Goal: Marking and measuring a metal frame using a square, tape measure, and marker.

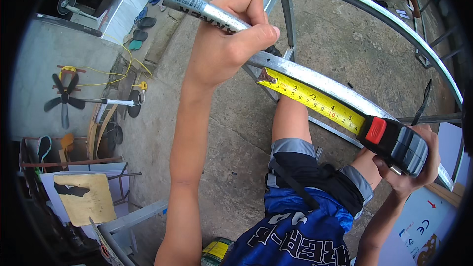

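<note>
My left hand [229, 44] is closed around a thick silver marker pen [197, 7], held slanting. Its dark tip end is down by the near end of a galvanized metal bar [325, 80]; whether it touches the metal I cannot tell. In my right hand [427, 155] is a black tape measure case [401, 148] with a red button. The yellow blade [313, 99] is drawn out along the bar, its riveted end hook close to the bar's end near the marker. The bar lies above my knees as part of a welded metal frame [394, 19] with a curved rail.
At the left are a dark-bladed fan [64, 99], a yellow cord [129, 61] and several sandals [140, 35] by the wall. A stained tan board [93, 202] leans at lower left. A printed pale carton [419, 226] lies at lower right. Concrete floor [236, 133] lies beneath.
</note>
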{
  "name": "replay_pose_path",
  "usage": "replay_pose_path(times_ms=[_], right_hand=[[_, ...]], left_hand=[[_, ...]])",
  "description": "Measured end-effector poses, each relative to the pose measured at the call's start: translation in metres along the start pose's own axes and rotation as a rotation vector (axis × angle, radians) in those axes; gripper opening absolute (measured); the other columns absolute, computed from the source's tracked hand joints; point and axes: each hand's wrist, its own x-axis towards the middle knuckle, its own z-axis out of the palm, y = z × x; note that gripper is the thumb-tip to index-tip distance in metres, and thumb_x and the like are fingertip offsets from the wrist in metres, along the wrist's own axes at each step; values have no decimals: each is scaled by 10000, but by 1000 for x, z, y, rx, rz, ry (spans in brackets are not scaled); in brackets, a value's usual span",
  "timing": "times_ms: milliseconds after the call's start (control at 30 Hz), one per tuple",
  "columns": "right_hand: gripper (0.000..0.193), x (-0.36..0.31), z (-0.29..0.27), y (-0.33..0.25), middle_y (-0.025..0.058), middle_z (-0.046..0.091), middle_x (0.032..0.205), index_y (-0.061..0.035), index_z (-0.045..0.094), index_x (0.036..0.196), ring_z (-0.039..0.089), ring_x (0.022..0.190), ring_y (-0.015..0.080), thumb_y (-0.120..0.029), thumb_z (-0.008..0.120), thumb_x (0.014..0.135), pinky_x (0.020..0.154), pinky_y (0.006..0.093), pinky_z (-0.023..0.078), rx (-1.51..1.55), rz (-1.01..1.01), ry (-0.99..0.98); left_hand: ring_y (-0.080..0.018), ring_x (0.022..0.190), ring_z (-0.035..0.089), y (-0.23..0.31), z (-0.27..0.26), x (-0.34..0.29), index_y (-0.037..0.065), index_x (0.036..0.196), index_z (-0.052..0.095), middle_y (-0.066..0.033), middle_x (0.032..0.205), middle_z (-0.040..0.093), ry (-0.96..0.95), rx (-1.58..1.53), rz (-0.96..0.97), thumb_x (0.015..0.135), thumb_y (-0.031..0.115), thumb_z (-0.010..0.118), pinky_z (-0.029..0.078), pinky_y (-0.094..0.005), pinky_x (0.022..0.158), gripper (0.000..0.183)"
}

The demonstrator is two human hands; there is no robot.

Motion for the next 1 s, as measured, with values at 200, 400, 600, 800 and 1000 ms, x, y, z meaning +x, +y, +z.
replay_pose_path(times_ms=[200,400,600,800,1000], right_hand=[[710,-3,1,0,163,635,823,95,530,1014,625,692,252,-234,853,473,628,330,492,7,8,13],[689,2,-1,-4,146,642,803,80,551,992,632,698,236,-247,858,469,642,315,500,3,55,-28],[682,3,-2,-3,152,653,819,69,562,990,659,695,247,-252,862,468,643,311,525,-67,26,-13],[735,3,-4,-3,153,619,854,86,549,1059,629,755,255,-273,830,482,709,342,498,4,46,-15],[735,7,-4,0,150,649,783,80,544,1040,674,670,251,-363,847,539,598,309,548,-54,-9,-21]], left_hand=[[-66,577,494,25,29,-5,48,759,493,-40,662,563,-24,-87,29,755,71,657,378,-199,543,166],[-76,662,602,24,64,2,33,810,583,-67,746,640,-46,-120,125,679,0,767,463,-186,595,228],[-46,473,384,19,76,1,90,575,335,26,520,407,73,-175,-151,720,-24,567,278,-208,445,297],[-36,492,288,14,80,1,89,585,281,44,532,290,37,-92,-68,711,-43,538,231,-235,452,315],[-34,506,308,14,83,0,80,589,295,40,538,336,15,20,-42,703,-40,565,257,-230,460,317]])
